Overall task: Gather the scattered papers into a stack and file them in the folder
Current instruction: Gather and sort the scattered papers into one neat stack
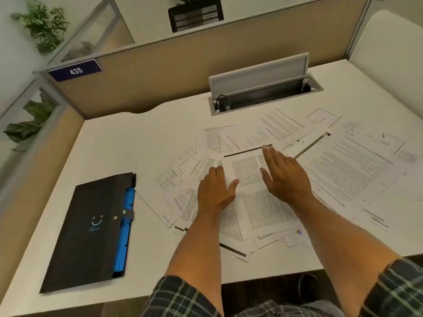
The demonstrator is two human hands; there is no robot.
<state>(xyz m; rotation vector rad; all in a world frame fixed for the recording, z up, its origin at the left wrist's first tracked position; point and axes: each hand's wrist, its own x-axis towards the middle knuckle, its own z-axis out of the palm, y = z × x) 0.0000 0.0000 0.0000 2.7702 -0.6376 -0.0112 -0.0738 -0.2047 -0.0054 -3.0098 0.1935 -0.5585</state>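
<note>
Several printed papers (338, 177) lie scattered and overlapping across the middle and right of the white desk (128, 143). My left hand (215, 191) rests flat on the left edge of one text page (263, 207), fingers apart. My right hand (283, 172) lies flat on the same page's upper right part, fingers stretched forward. Neither hand grips anything. A black expanding folder (91, 227) with a blue inner lining and a strap closure lies shut at the desk's front left, apart from the papers.
An open cable tray (263, 88) with a raised lid sits at the desk's back. A beige partition (183, 72) walls the back and left sides. A pencil-like striped stick (311, 145) lies among the papers. The desk's front edge is near my body.
</note>
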